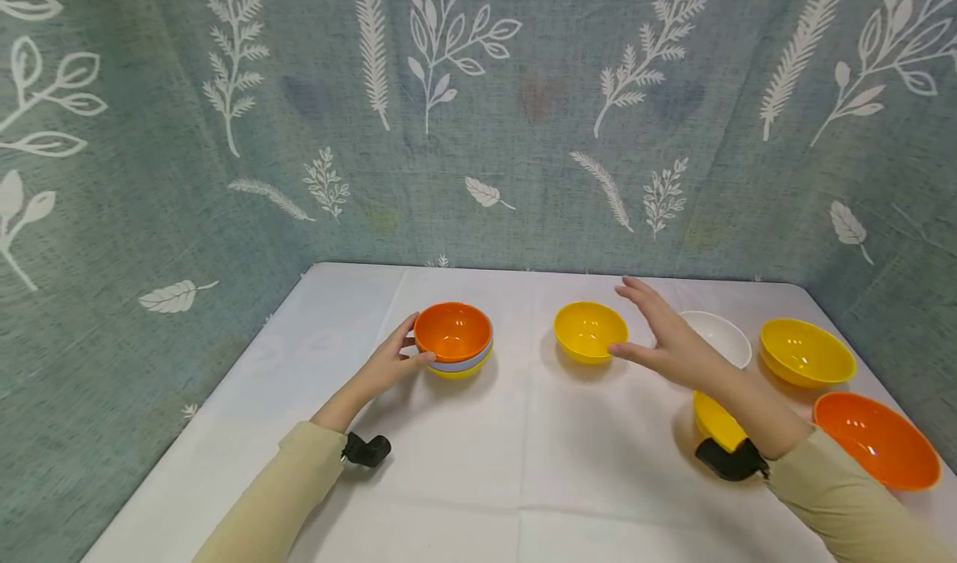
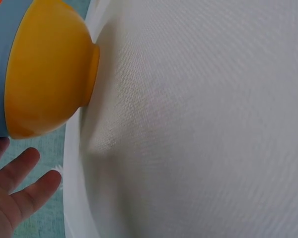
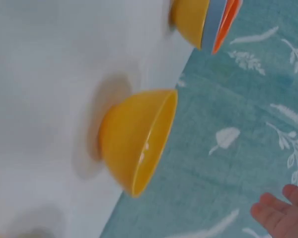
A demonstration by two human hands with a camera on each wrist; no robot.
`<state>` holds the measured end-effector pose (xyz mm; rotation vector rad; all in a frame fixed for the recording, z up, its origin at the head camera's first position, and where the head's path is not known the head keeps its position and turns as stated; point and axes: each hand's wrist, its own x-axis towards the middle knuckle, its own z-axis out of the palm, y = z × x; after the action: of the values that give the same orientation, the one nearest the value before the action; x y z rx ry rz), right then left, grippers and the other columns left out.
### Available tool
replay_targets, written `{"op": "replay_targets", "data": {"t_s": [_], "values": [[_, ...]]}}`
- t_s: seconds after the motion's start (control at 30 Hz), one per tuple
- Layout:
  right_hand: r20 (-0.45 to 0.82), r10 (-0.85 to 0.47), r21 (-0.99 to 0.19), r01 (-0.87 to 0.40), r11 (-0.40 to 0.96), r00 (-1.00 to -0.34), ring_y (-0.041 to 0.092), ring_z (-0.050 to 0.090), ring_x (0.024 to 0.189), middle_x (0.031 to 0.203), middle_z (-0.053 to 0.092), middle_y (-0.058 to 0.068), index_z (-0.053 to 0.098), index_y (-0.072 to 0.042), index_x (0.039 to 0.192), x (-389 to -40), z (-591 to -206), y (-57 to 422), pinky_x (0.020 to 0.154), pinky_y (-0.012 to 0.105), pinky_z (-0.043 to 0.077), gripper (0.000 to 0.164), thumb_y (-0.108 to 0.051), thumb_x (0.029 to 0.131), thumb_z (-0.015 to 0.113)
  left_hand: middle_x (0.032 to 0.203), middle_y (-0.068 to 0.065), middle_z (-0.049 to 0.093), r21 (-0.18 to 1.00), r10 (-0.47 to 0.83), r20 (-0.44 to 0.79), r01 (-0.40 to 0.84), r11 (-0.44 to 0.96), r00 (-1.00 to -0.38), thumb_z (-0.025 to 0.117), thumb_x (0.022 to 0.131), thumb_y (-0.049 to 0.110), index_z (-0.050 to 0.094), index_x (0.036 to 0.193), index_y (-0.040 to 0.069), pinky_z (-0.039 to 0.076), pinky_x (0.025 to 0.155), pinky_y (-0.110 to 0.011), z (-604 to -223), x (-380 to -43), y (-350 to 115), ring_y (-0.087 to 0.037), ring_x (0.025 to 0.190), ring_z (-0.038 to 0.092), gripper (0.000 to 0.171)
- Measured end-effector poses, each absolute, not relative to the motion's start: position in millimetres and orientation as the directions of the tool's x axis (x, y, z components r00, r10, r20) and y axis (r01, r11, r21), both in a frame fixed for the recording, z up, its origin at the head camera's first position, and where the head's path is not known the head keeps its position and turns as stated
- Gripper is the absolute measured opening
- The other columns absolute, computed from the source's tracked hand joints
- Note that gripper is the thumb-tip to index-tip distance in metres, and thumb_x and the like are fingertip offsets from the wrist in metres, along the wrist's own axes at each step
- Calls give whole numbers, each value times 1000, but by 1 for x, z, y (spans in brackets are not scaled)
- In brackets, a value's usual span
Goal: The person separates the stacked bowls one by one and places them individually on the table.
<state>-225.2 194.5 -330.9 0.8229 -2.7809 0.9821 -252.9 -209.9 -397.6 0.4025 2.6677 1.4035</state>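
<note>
1. Stack of three bowls (image 1: 458, 366), just right of the left hand (image 1: 392, 361): orange bowl (image 1: 452, 330) uppermost, pale blue bowl (image 2: 0, 74) in the middle, lower yellow bowl (image 2: 47, 74) at the base.
2. Left hand: thumb and fingertips at the near side of the stack; the fingers visible in the left wrist view are extended and spread. Whether thumb and forefinger pinch the stack cannot be told.
3. Right hand (image 1: 665, 339): raised, thumb parted widely from the extended fingers.
4. Single yellow bowl (image 1: 591, 330): upright on the white cloth (image 1: 463, 463), just left of the right hand and apart from its fingertips.
5. White bowl (image 1: 718, 330): right of the right hand, partly hidden by it.
6. Half-hidden yellow bowl (image 1: 714, 422): beneath the right forearm, nearer the body than the hand.
7. Outer yellow bowl (image 1: 807, 353) and outer orange bowl (image 1: 875, 438): well right of the right hand.
</note>
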Motion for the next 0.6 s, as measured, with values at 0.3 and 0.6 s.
{"op": "replay_targets", "data": {"t_s": [0.3,0.6], "values": [[191,-501,-680,-482,553,-844,37,21,135,150,15,15,27,-6,142,-263,-349,132,105,56,23,76,-37,83,65,145,-19,28,823,276,39,188,537,-960,62,88,25,14,146,5,43,93,-46,-413,-263,-214,-36,124,41,78],[92,-529,-804,-377,461,-844,34,35,128,145,29,11,25,-12,143,-283,-372,87,103,48,33,80,-41,82,66,146,-16,30,821,257,32,172,544,-966,63,87,30,13,147,10,43,93,-45,-423,-269,-217,-34,124,41,81]]}}
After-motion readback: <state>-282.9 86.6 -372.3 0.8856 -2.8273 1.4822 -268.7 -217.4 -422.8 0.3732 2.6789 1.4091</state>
